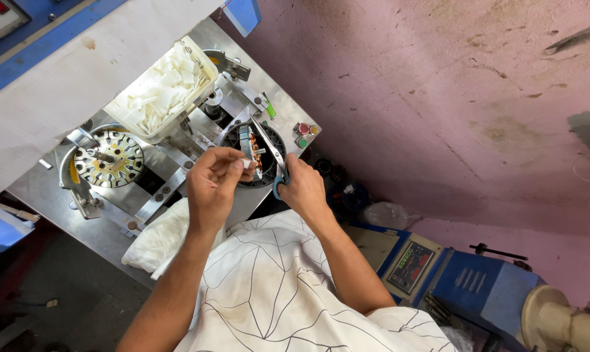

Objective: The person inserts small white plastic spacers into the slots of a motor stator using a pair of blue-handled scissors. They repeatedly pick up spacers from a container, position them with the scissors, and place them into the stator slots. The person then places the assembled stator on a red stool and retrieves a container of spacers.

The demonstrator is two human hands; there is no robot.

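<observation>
A small white strip (246, 163) is pinched betw. thumb and forefinger of the left hand (211, 182), right at the near rim of the motor stator (252, 155) seated in the round black fixture (278, 146); grip is narrow, fingertips closed on the strip, prob. so its free end can be steered into a slot of the stator. The strip is mostly hidden by the fingers, so its long axis is hard to read; what shows seems to point from the fingertips toward the stator core, roughly across the pic to the right. Scissors (273, 156) w/ blue handles are held in the right hand (302, 189), just on the near-right side of the stator, fingers closed through the handle loops; blades look near-shut and laid over the stator. Their long axis runs diagonally, handles toward the person, tips pointing away and up-left over the stator, likely kept there so a trim or a push can be made w/o setting the tool down. Up-left of the stator, a clear plastic tub (197, 55) of white strips is propped tilted on the steel bench (47, 189), its open mouth within reach of the left hand. Farther left of the stator, a second round stator plate (109, 158) sits in its own fixture. Below-left of the stator, a white bag (154, 241) hangs at the bench edge. Red and green push buttons (302, 133) sit just right of the stator.
</observation>
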